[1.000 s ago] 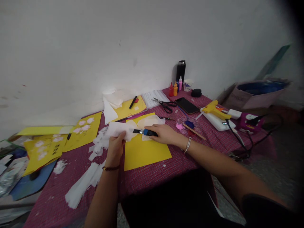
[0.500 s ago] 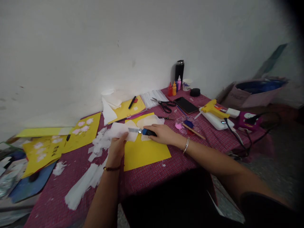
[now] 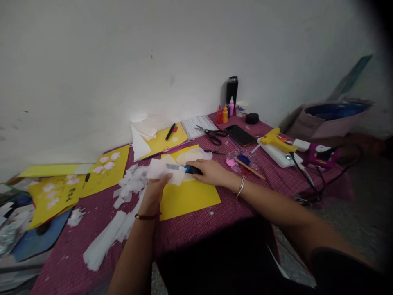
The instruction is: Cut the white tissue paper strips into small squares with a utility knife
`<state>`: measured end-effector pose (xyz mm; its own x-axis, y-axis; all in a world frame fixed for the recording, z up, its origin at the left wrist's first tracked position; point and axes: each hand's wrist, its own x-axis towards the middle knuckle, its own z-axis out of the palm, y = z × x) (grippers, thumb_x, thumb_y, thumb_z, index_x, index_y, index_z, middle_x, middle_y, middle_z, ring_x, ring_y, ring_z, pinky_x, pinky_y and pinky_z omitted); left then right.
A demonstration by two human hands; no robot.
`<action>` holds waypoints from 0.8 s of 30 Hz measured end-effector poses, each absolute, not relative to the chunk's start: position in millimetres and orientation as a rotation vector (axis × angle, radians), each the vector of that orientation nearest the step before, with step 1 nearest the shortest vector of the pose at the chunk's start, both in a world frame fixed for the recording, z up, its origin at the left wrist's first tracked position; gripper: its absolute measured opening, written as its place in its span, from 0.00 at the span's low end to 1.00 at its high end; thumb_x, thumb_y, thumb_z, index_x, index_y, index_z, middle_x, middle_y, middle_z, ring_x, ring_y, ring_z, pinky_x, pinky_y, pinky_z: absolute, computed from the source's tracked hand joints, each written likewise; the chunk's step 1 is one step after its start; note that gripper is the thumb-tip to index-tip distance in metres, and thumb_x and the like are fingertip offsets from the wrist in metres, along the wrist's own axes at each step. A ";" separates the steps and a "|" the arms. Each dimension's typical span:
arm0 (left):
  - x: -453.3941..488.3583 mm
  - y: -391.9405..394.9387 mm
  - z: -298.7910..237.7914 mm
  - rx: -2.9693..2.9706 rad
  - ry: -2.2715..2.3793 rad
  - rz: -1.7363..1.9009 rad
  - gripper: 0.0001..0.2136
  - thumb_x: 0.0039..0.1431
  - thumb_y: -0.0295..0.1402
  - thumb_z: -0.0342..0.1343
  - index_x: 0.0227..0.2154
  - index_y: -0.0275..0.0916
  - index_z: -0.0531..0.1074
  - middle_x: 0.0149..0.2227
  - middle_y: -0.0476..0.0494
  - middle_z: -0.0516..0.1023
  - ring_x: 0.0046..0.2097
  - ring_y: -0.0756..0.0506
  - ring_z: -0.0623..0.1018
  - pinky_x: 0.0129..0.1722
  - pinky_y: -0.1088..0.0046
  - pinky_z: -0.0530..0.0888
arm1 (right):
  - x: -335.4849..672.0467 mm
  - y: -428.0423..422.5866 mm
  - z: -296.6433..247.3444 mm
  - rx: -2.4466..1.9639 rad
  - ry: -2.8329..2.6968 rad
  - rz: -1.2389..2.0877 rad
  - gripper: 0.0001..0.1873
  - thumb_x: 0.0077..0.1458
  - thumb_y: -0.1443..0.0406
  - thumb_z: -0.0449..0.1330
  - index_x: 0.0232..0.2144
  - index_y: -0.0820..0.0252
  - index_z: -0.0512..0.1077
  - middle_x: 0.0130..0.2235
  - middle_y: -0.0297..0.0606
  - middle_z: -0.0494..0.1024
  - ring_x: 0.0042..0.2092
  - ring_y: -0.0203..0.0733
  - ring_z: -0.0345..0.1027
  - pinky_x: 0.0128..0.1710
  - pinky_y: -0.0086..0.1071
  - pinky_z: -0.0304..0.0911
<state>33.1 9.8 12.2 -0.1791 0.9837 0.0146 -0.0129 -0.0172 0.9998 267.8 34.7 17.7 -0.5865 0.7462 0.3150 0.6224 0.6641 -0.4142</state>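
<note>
My left hand (image 3: 156, 188) pinches a piece of thin white paper (image 3: 157, 169) at its lower edge, above the table. In my right hand (image 3: 210, 172) is a blue and black utility knife (image 3: 193, 169). Its blade is out, pointing left and lying against the white paper. Below both hands lies a yellow sheet (image 3: 190, 198), with more white paper (image 3: 194, 155) over its upper part. Torn white scraps (image 3: 132, 182) are heaped to the left of my left hand, beside a long white strip (image 3: 106, 241).
Scissors (image 3: 213, 134), a phone (image 3: 241, 135) and a paint palette (image 3: 256, 162) stand beyond my right hand. Further right is a yellow glue gun (image 3: 276, 141) with cords. Paint bottles (image 3: 225, 114) and a black flask (image 3: 232, 90) stand by the wall. Yellow flower cards (image 3: 106, 176) lie left.
The white paper in my left hand has shifted slightly right and turned, and my left fingers have moved a little right along it. My right hand and the utility knife have barely moved.
</note>
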 end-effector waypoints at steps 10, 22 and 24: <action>11.6 10.5 17.2 1.146 1.273 1.296 0.20 0.39 0.37 0.70 0.38 0.35 0.79 0.34 0.42 0.83 0.37 0.41 0.79 0.36 0.68 0.73 | 275.4 36.5 23.8 -1.025 -2.415 0.403 0.27 0.57 0.63 0.57 0.59 0.57 0.65 0.51 0.44 0.76 0.48 0.47 0.71 0.47 0.35 0.62; 35.3 5.4 17.8 1.181 1.237 1.187 0.18 0.40 0.39 0.70 0.34 0.34 0.80 0.35 0.38 0.83 0.43 0.38 0.78 0.41 0.64 0.74 | 268.5 36.8 18.0 -1.007 -2.444 0.392 0.28 0.57 0.62 0.58 0.59 0.59 0.65 0.50 0.45 0.77 0.48 0.49 0.71 0.47 0.37 0.63; 38.7 4.9 18.5 1.187 1.235 1.182 0.20 0.39 0.39 0.70 0.36 0.35 0.79 0.36 0.38 0.83 0.45 0.37 0.78 0.42 0.63 0.74 | 268.6 37.8 16.7 -1.003 -2.437 0.392 0.28 0.56 0.62 0.58 0.59 0.58 0.65 0.51 0.46 0.76 0.49 0.49 0.71 0.47 0.38 0.63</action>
